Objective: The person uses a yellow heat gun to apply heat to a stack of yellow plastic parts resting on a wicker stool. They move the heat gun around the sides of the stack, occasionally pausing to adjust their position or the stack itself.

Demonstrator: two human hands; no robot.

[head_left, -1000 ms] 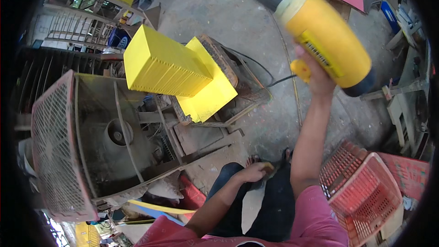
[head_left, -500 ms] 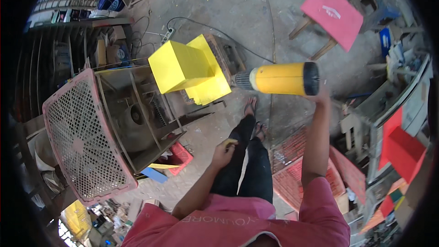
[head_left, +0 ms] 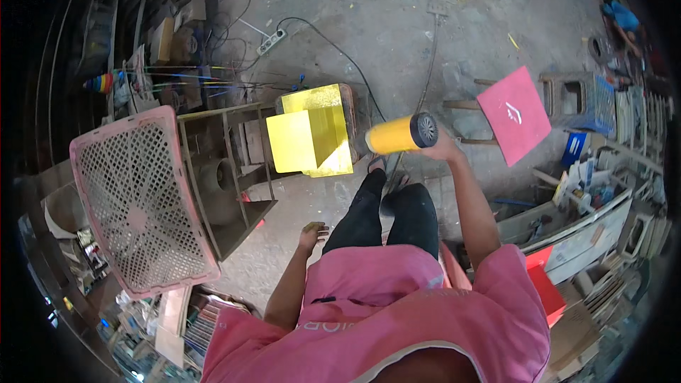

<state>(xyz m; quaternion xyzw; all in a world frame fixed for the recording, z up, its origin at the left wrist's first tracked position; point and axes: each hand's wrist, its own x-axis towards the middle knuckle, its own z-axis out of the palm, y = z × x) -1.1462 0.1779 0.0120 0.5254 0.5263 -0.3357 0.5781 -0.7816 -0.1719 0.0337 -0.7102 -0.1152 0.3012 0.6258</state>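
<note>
gripping a yellow cylindrical heat gun with a black, vented round end cap, the right hand is clamped around its grip, which is mostly hidden from above. the tool is held out in front of the body, over the grey concrete floor, its capped end toward the right and its front end toward the left. just beside that front end in the view is a bright yellow box-shaped piece joined to a flat yellow panel; whether the two touch cannot be told for certain, but a gap shows between them. the yellow piece rests on a small, worn brown stand. lower down, the left hand hangs near the left thigh, well apart from the tool, its fingers loosely bent; i cannot tell whether anything is in it. farther left stands a pale pink perforated plastic crate, and beyond the yellow piece a black cable runs from a white power strip. on the right, a flat pink board lies on wooden legs, near a blue plastic stool.
</note>
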